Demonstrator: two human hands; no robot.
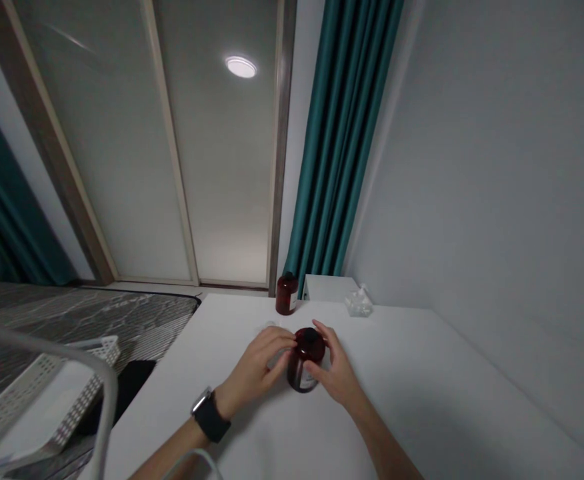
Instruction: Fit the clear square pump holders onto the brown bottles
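Observation:
A dark reddish-brown bottle (pixel 298 375) with a black cap (pixel 311 335) and a pale label stands on the white table, tilted slightly in view. From its left side, my left hand (pixel 259 363), with a dark-banded watch on the wrist, holds the bottle near the shoulder, fingers and thumb bent toward it. My right hand (pixel 336 369) grips the opposite side, thumb across the front and fingers behind. The far side of the bottle is hidden. Farther back is a second brown bottle (pixel 286 295) with a black top.
The white table (pixel 397 400) meets the wall on the right. At its far edge sit a clear plastic bag (pixel 359 303) and a white box (pixel 329 288). Something small and clear lies behind my left hand. On the left are a white perforated basket (pixel 79 393) and a curved pale tube (pixel 106 407).

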